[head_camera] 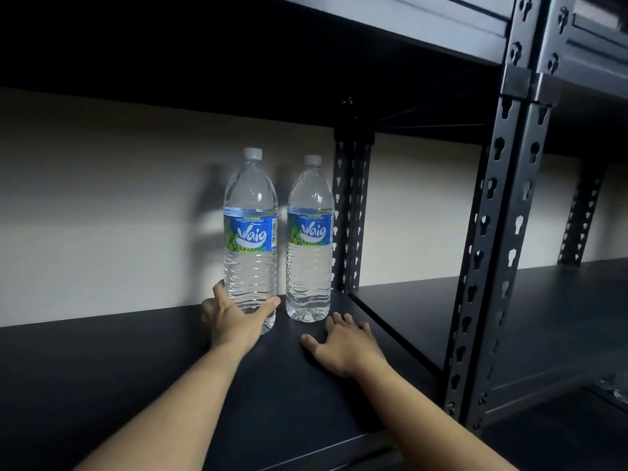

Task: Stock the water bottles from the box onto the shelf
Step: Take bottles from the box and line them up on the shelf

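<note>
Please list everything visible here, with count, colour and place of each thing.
left bottle: 1, clear, blue label, white cap, upright on shelf.
right bottle: 1, same colours, upright beside it, not touching.
shelf: 1, black, under the bottles.
posts: several, black, at right.
wall: 1, cream, behind.
left hand: 1, grips left bottle's base.
right hand: 1, flat on shelf, in front of right bottle.

Head-worn wide-angle view
It is looking forward and slightly down into the dark metal shelf [102, 368] from close by.
</note>
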The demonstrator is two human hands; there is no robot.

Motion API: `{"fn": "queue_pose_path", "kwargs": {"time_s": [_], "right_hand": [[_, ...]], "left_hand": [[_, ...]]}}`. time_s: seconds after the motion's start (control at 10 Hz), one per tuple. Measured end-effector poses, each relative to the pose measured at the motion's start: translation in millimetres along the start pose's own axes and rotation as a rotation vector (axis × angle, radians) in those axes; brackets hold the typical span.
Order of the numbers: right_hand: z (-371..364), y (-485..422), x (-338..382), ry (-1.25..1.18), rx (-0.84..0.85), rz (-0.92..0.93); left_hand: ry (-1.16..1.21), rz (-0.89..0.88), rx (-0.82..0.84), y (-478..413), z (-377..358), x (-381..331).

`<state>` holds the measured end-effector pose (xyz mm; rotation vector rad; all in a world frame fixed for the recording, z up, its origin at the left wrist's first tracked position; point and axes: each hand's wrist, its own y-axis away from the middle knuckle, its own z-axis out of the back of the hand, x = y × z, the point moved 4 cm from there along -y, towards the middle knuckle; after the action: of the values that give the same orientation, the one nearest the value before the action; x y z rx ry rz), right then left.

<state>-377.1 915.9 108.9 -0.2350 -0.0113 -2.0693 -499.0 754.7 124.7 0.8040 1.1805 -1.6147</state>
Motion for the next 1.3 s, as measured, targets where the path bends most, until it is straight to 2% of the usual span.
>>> {"fn": "queue_pose_path", "kwargs": {"time_s": [0.2,0.5,0.9,1.3], "right_hand": [[1,0,0,0.005,0.008,0.0],[2,0,0,-0.002,0.0,-0.003],[2,0,0,-0.006,0.001,-0.002],[2,0,0,-0.012,-0.002,-0.002]], "left_hand": [[-0.024,-0.023,-0.015,-1,-4,3],[-0.042,-0.004,0.057,-12,-7,3],[-0.124,-0.036,-0.121,-5,2,-2],[-0.051,-0.014,-0.013,-5,0,3]]}}
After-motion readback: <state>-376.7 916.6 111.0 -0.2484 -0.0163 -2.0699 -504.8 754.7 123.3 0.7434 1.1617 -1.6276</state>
